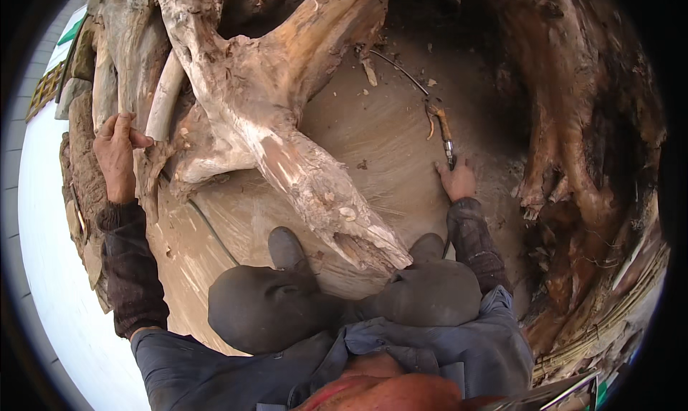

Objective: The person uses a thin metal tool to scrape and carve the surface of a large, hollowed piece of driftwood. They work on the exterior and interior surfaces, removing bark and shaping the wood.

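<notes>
My left hand (117, 153) is closed at the left, its fingers curled against a root (152, 169) of a big pale tree stump (244, 74). My right hand (457, 179) is low over the ground on the right. Its fingers are round the near end of a slim hand tool (446, 128) with a brown body and a shiny metal collar. A dark cable (401, 68) runs from the tool's far end toward the stump. One thick, broken-ended limb (322, 182) of the stump reaches between my hands toward my knees.
Dark brown roots (573, 124) stand at the right, with a bundle of dry stalks (609, 339) below. A thin dark cord (211, 232) crosses the dusty floor (373, 131) left of my foot. Wood chips lie scattered. A white surface (50, 217) borders the left.
</notes>
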A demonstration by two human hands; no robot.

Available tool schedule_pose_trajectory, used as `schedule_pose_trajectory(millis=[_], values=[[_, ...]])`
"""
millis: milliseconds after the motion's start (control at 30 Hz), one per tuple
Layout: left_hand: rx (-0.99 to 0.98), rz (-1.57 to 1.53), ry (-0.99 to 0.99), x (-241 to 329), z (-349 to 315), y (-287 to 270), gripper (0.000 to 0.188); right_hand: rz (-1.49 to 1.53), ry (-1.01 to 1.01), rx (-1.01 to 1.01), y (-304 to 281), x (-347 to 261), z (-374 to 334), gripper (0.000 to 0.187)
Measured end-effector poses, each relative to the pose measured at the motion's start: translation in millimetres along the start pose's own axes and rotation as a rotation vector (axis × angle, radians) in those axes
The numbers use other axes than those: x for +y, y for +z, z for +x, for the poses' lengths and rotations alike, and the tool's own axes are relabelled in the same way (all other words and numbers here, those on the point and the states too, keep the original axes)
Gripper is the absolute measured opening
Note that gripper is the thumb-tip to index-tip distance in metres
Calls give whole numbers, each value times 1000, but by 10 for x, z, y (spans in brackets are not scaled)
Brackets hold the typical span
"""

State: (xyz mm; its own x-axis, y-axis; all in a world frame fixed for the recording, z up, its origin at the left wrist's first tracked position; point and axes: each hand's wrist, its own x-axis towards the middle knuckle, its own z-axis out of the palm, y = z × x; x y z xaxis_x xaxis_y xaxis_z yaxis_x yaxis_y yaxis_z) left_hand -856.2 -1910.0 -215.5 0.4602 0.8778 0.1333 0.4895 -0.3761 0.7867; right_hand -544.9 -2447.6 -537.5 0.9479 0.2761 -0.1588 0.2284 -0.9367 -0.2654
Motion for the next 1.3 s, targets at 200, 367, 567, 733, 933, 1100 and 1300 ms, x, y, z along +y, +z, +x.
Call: schedule_pose_trajectory(millis=[200,367,567,733,933,1100,1300], values=[[-214,-66,548,1197,-305,1394,30,89,13,218,5,15,122,56],[-72,146,685,1306,-79,2312,33,42,-83,264,151,-175,510,44],[41,328,611,1016,67,3130,46,137,19,88,315,-252,854,37],[84,324,617,914,132,3119,46,658,310,-662,41,-349,838,25],[93,275,593,975,81,3145,42,791,212,-853,-519,-658,546,32],[18,380,492,1048,229,3098,41,863,-86,-594,-567,-649,459,27],[31,375,448,1065,219,3072,46,1360,-14,-517,-1001,-773,305,25]])
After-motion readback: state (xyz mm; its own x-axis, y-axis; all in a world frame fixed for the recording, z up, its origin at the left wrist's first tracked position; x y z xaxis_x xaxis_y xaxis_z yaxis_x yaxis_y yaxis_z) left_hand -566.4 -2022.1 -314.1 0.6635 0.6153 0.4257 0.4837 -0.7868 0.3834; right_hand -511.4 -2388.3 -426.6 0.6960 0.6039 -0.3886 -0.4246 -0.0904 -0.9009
